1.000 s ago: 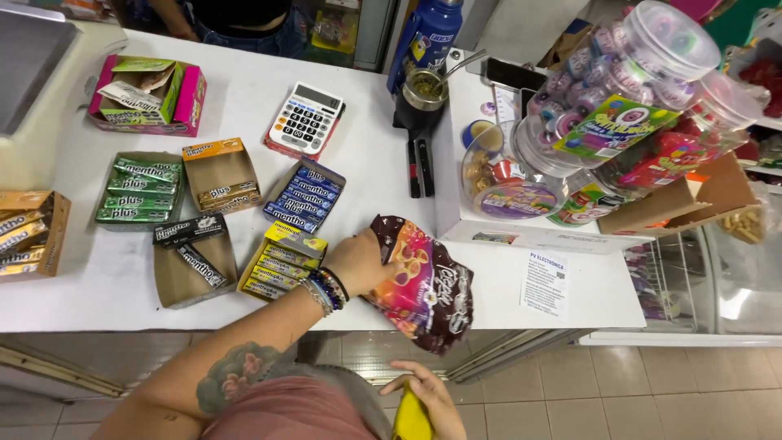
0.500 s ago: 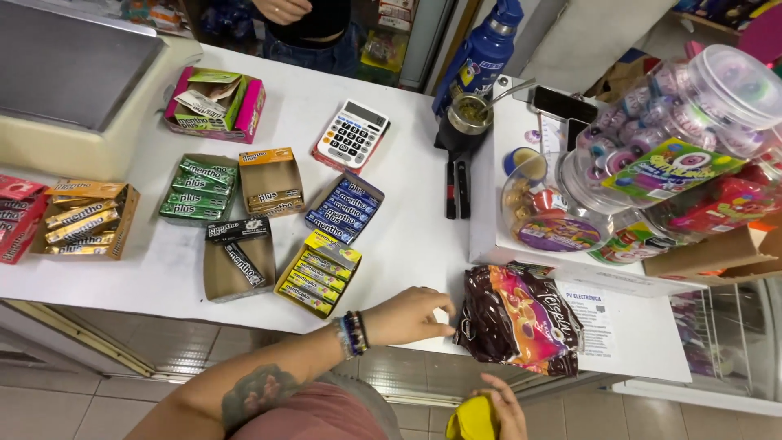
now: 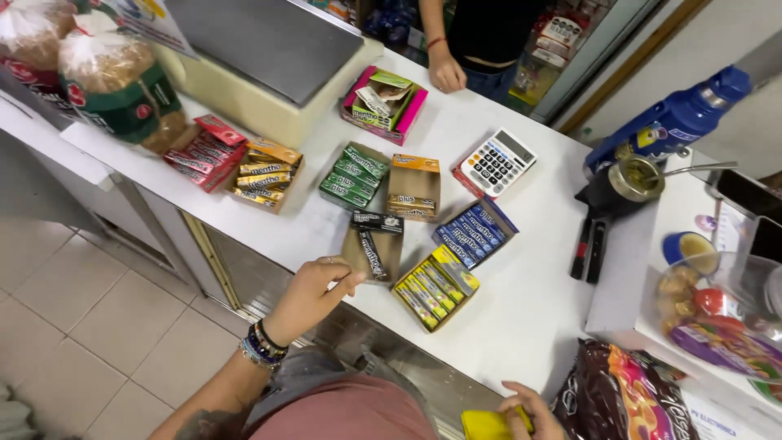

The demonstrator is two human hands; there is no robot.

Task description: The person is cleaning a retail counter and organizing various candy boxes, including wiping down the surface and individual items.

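Left hand: your left hand (image 3: 312,295) hovered at the near edge of the white worktop (image 3: 521,318), fingers loosely curled and holding nothing, its fingertips just beside the open brown cardboard box of dark candy sticks (image 3: 373,244).
Right hand: your right hand (image 3: 525,411) gripped a small yellow block-shaped object (image 3: 487,424) low at the worktop's front, below its edge.
Dark box: it sat between the green-pack box (image 3: 353,175) and the yellow-pack box (image 3: 434,286), and looked only partly filled, with bare cardboard showing.
Done, by the look of it: the red (image 3: 205,152), orange (image 3: 261,174), green, blue (image 3: 475,232) and yellow display boxes lay stocked in rows.
Left, by the look of it: the dark box and the tan box (image 3: 412,187) behind it had room.
Nearby: a glossy dark snack bag (image 3: 623,398) lay just right of your right hand; a white calculator (image 3: 497,161) sat farther back.
Other person: a hand (image 3: 447,75) rested at the far edge.
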